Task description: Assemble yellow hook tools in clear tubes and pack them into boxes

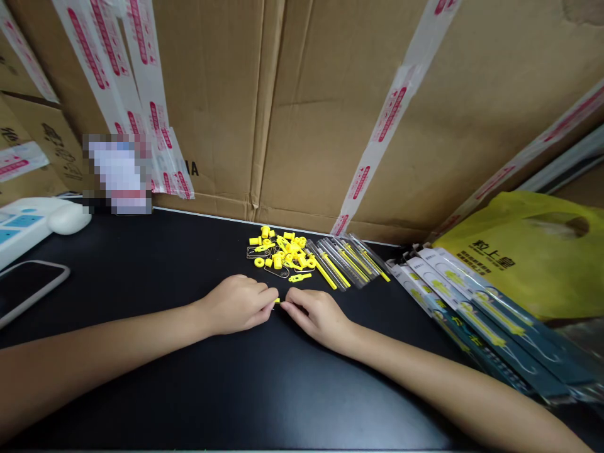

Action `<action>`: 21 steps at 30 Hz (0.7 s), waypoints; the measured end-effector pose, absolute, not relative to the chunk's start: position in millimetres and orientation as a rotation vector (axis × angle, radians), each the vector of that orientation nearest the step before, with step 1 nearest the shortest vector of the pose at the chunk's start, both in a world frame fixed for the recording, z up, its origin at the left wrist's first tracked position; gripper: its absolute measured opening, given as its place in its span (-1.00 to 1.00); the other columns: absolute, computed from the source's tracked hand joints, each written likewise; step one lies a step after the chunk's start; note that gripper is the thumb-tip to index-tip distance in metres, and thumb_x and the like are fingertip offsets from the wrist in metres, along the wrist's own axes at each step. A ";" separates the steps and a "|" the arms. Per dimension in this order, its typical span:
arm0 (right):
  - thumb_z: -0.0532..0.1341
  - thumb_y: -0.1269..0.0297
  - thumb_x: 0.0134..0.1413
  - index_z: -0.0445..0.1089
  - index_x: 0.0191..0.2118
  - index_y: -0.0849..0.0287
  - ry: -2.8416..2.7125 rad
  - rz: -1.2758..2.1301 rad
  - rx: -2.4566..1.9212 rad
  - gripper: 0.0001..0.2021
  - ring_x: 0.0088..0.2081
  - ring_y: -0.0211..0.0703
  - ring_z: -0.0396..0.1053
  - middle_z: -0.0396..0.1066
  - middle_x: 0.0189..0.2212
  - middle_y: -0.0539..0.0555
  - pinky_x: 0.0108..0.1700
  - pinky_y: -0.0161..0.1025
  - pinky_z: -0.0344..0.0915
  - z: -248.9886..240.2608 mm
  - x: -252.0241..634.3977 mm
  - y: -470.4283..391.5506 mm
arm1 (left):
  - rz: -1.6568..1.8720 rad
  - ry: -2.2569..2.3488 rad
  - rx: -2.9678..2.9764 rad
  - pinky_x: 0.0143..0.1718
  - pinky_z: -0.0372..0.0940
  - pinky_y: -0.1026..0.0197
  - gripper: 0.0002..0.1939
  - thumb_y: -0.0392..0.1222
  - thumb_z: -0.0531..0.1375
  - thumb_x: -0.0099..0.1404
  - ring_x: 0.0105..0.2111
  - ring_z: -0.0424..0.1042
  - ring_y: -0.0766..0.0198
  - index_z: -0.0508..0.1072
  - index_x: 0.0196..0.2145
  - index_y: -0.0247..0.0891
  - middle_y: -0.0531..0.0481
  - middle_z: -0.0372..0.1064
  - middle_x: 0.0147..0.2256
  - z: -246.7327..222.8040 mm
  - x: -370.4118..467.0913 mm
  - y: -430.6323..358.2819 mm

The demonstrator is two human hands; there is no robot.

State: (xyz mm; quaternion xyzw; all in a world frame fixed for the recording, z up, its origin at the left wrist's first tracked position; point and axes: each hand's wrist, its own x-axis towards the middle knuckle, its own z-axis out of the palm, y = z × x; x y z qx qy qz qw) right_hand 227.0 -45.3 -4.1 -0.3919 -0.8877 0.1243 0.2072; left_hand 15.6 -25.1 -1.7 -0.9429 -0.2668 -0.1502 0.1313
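My left hand (240, 304) is closed in a pinch on a small yellow plastic part (277, 301), of which only the end shows at the fingertips. Right beside it, the thumb and fingers of my right hand (321, 318) are pressed together; whatever they hold is hidden. Just beyond the hands lies a loose heap of yellow plastic pieces (278, 260), some like flanged caps and rings. Bent metal wire springs (277, 272) lie among them. To the right of the heap, several clear tubes (346, 261) with yellow rods inside rest side by side.
Packaged items in printed boxes (465, 296) lie at the right, with a yellow plastic bag (533, 251) behind. A white power strip (28, 223) and a phone (31, 286) are on the left of the black table (283, 396). Taped cardboard boxes (321, 126) wall off the back.
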 end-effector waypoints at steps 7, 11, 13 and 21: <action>0.02 0.26 0.27 0.20 -0.45 0.16 -2.462 0.351 -1.083 -0.76 -0.53 -0.29 0.21 0.25 -0.57 -0.04 -0.44 -0.37 0.08 -3.8 227.2 -44.7 | -0.442 -0.764 -2.742 -0.46 0.14 0.23 -0.81 -0.23 -0.01 0.33 -0.54 0.37 0.28 0.29 -0.44 -0.24 0.06 0.35 -0.53 -1.0 15.8 -24.8; 0.02 0.27 0.27 0.19 -0.45 0.16 -2.465 0.361 -1.080 -0.76 -0.53 -0.29 0.21 0.25 -0.57 -0.04 -0.44 -0.37 0.07 -4.1 227.1 -44.8 | -0.397 -0.742 -2.726 -0.46 0.13 0.22 -0.82 -0.23 0.00 0.33 -0.52 0.38 0.26 0.30 -0.42 -0.23 0.05 0.37 -0.52 -0.6 16.1 -24.6; 0.02 0.27 0.27 0.19 -0.45 0.16 -2.471 0.361 -1.080 -0.76 -0.52 -0.29 0.21 0.24 -0.56 -0.04 -0.44 -0.37 0.07 -4.5 227.2 -45.1 | -0.397 -0.716 -2.714 -0.46 0.12 0.22 -0.83 -0.24 0.01 0.33 -0.52 0.38 0.27 0.30 -0.42 -0.23 0.06 0.37 -0.51 -0.4 16.2 -24.5; 0.02 0.25 0.27 0.19 -0.44 0.16 -2.473 0.399 -1.070 -0.76 -0.52 -0.29 0.22 0.23 -0.56 -0.04 -0.43 -0.37 0.08 -4.6 228.3 -45.4 | -0.455 -0.639 -2.646 -0.49 0.07 0.20 -0.80 -0.22 0.02 0.32 -0.55 0.36 0.28 0.30 -0.46 -0.22 0.07 0.37 -0.54 0.2 14.5 -24.0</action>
